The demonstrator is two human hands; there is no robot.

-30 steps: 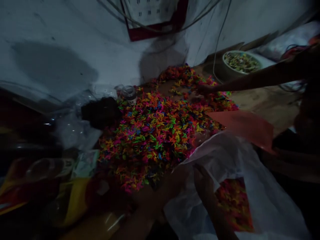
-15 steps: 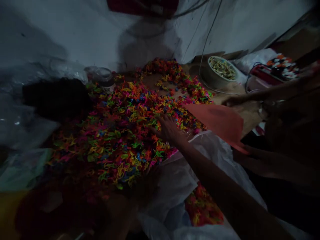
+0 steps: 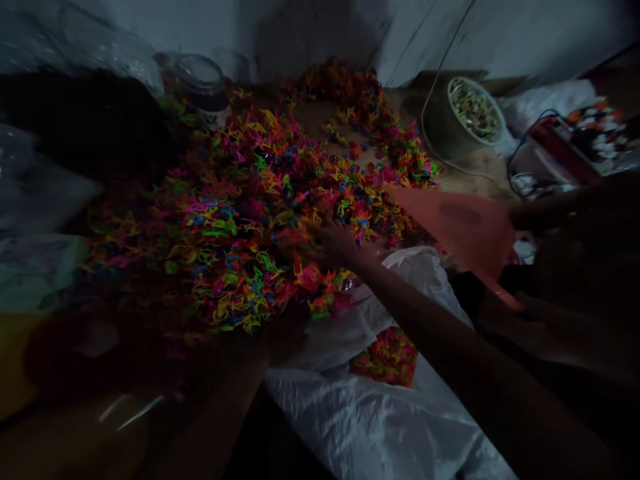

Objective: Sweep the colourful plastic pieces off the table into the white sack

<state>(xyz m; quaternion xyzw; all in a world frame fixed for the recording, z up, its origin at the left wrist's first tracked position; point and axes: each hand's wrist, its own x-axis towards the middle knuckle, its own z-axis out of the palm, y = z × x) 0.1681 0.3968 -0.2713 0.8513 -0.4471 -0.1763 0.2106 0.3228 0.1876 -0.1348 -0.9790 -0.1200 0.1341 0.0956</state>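
Two hands work at the near edge of a heap of small neon plastic pieces (image 3: 260, 213), spread wide on the surface. Nearest, a white plastic sack (image 3: 370, 413) lies open-mouthed toward the heap, some pieces (image 3: 385, 357) already showing inside it; set this way, its mouth sits just below the heap's edge. The left hand (image 3: 277, 333) is dark at the sack's mouth, seemingly pinching its edge to hold it open, though I cannot tell its grip for sure. The right hand (image 3: 335, 243) lies on the heap with fingers spread and loose, palm down on the pieces, grasping nothing clearly.

Just right of that hand, an orange sheet (image 3: 460, 223) rests against the heap, and a co-worker's dim arm (image 3: 565, 207) reaches in behind it. At the left, a dark bundle (image 3: 85, 127) and crumpled clear plastic crowd the heap. Farther off stand a lidded jar (image 3: 200, 77) and a bowl (image 3: 467, 113) of small bits, with a cable (image 3: 435, 143) trailing past it.
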